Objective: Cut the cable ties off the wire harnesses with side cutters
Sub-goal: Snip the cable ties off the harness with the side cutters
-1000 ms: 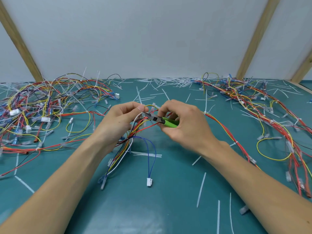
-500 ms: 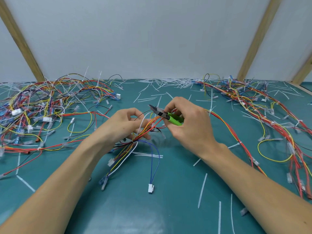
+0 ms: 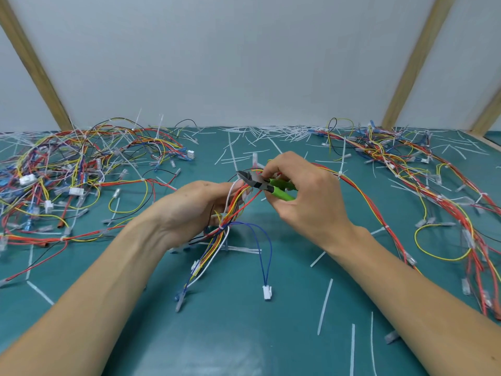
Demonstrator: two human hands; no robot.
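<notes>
Both hands work one harness (image 3: 230,213): the left hand (image 3: 195,210) grips its wires to steady them, while the right hand (image 3: 303,196) clasps the cutters (image 3: 260,183), aimed at a tie.

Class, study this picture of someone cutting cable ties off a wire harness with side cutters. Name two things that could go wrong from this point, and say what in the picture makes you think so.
1. The side cutters in the right hand point their tips at the bundle of wires gripped by the left hand; a careless snip could nick a wire instead of a tie.
2. The left hand's fingers sit close beside the blades, so a slip might pinch skin.
</notes>
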